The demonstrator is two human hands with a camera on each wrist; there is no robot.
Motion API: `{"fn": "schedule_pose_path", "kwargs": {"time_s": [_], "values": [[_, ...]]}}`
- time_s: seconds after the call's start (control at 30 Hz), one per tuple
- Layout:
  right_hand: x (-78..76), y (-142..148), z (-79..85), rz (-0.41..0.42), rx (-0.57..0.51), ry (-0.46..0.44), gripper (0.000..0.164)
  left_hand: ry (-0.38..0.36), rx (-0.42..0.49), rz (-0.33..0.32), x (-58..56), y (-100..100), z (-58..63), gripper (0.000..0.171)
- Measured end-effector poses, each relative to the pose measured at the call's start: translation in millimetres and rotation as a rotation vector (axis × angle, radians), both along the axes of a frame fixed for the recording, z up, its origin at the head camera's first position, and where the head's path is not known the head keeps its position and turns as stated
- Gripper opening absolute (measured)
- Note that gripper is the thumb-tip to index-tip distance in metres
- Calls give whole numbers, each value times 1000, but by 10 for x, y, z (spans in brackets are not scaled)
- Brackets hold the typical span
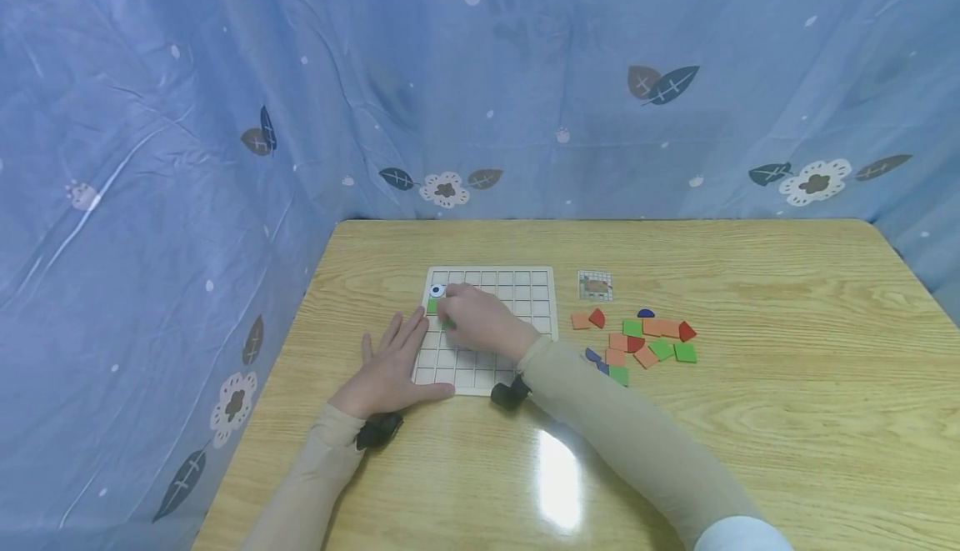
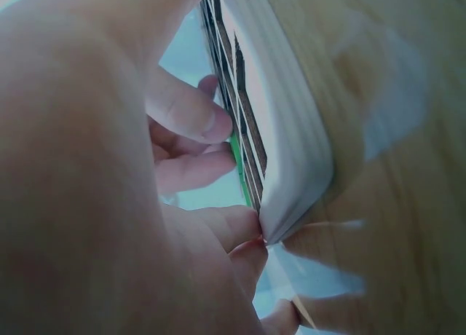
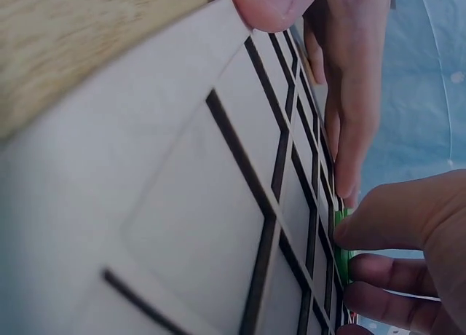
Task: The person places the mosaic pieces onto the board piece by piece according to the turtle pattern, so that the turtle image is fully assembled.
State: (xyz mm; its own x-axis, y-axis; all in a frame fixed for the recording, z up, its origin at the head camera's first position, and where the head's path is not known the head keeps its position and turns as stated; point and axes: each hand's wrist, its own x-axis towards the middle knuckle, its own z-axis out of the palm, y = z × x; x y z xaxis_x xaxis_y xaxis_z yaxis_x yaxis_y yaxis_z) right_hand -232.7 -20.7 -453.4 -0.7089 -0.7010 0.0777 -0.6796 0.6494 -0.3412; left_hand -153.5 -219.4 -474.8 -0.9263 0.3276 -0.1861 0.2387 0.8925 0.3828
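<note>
Your left hand point(image 1: 390, 368) lies flat, fingers spread, on the left edge of the pale wooden grid board point(image 1: 525, 284) on the wooden table point(image 1: 787, 418). Your right hand point(image 1: 480, 322) pinches a green square tile point(image 3: 341, 255) into the board's upper-left cells, beside a round eye piece point(image 1: 437, 290). Loose orange, green and red tiles point(image 1: 645, 343) lie right of the board.
</note>
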Motion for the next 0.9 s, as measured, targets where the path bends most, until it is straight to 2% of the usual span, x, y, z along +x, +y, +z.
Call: {"fn": "schedule_pose_path", "kwargs": {"time_s": [0.4, 0.57, 0.9], "values": [[29, 77, 0, 8, -27, -2, 20, 0, -2, 1, 1, 4, 3, 121], [51, 126, 16, -18, -13, -26, 21, 5, -9, 5, 4, 7, 2, 121], [182, 302, 71, -21, 21, -24, 22, 3, -22, 12, -2, 12, -3, 122]]}}
